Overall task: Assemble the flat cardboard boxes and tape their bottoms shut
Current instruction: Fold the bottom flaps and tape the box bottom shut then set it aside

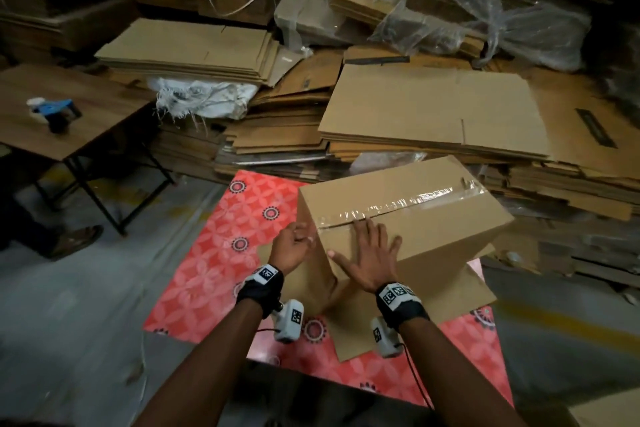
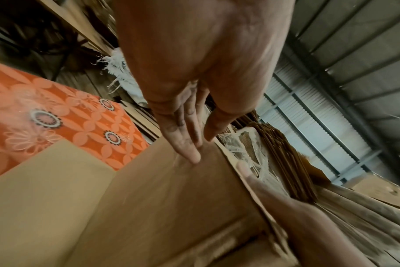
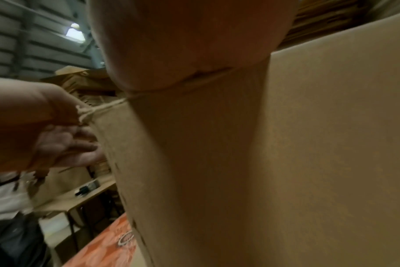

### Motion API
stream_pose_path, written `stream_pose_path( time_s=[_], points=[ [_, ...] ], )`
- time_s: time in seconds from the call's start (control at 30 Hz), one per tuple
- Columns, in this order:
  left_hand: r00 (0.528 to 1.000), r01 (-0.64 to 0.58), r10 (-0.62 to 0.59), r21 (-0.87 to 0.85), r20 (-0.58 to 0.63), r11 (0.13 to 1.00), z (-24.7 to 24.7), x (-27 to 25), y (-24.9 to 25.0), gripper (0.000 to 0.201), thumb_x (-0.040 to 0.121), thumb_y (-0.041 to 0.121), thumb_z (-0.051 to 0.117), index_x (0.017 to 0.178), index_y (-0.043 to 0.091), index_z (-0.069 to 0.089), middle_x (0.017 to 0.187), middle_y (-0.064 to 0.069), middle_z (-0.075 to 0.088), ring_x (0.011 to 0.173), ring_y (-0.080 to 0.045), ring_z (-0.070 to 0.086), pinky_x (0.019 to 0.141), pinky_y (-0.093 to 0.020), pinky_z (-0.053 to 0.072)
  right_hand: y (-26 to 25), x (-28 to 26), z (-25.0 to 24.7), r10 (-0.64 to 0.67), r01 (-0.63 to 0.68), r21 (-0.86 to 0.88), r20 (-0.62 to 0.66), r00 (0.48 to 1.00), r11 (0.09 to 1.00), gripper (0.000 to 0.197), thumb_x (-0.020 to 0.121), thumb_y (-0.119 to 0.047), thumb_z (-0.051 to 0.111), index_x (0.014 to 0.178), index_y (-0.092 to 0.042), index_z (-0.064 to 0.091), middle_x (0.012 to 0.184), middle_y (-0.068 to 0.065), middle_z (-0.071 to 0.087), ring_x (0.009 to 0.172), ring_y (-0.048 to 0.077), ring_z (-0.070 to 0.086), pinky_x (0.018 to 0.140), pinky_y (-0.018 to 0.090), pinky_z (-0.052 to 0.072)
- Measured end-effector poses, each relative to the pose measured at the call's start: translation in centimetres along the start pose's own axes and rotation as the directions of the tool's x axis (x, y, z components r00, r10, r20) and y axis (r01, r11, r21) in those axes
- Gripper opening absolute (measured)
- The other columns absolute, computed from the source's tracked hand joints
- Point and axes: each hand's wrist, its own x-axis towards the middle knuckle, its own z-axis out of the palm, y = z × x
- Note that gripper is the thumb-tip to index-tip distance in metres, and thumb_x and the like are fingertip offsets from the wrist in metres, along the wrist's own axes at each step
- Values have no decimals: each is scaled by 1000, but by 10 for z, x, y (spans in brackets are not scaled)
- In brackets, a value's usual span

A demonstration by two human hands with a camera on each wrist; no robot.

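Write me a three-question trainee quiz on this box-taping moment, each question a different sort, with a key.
1. True or false: clear tape runs along the seam of the cardboard box.
2. The tape dispenser lies on: A) the red mat, B) the wooden table, C) the box.
3. Fill in: the right hand lies ____ on the box, while the left hand touches its left corner.

Key: 1 true; 2 B; 3 flat

A red flower-patterned table (image 1: 207, 288) carries the taped cardboard box (image 1: 415, 218), tilted, its loose flaps spread on the tabletop.
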Motion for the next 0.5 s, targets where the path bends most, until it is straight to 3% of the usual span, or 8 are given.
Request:
stream_pose_path(
  time_s=[0.07, 0.2, 0.3, 0.43, 0.5],
  points=[
    [999, -22, 20, 55, 26, 998, 2, 0, -5, 37, 87, 15, 69, 122, 19, 60, 108, -5, 71, 103, -29, 70, 86, -47, 59, 4, -6, -3, -18, 18, 0, 37, 999, 1000, 113, 75, -100, 23, 163, -34, -1, 172, 4, -6, 157, 35, -5, 117, 72, -8],
    [996, -76, 72, 72, 55, 995, 16, -6, -8, 41, 92, -5, 61, 131, 6, 58, 112, -5, 65, 105, -26, 65, 77, -36, 53, -8, 0, -9, 3, -6, 79, 46, 999, 997, 126, 64, -105, 26, 163, -31, 6, 171, 6, -10, 157, 35, -12, 116, 70, -11],
    [999, -35, 35, 31, 10, 999, 23, -3, -23, 40, 86, -12, 59, 124, 2, 63, 110, -8, 69, 105, -31, 67, 76, -36, 55, -23, 13, 0, -86, 84, 59, 24, 996, 995, 123, 69, -102, 26, 163, -27, 6, 172, 2, -12, 157, 25, -13, 118, 72, -6],
    [1000, -10, 8, 59, 19, 998, 16, 6, -42, 32, 85, 1, 60, 108, 20, 70, 112, -3, 75, 102, -26, 71, 88, -50, 60, -19, 16, 9, -140, 145, -42, 106, 984, 988, 115, 77, -90, 42, 163, -32, -8, 171, -2, -16, 158, 19, -12, 118, 72, -5],
    [999, -36, 32, 93, 45, 995, 14, 7, -46, 32, 80, 10, 63, 111, 20, 69, 108, -3, 76, 93, -22, 71, 88, -50, 59, -16, 14, 8, -144, 152, -60, 125, 982, 987, 115, 79, -77, 56, 162, -33, -10, 171, -2, -15, 158, 19, -10, 118, 72, -3]
  ],
)
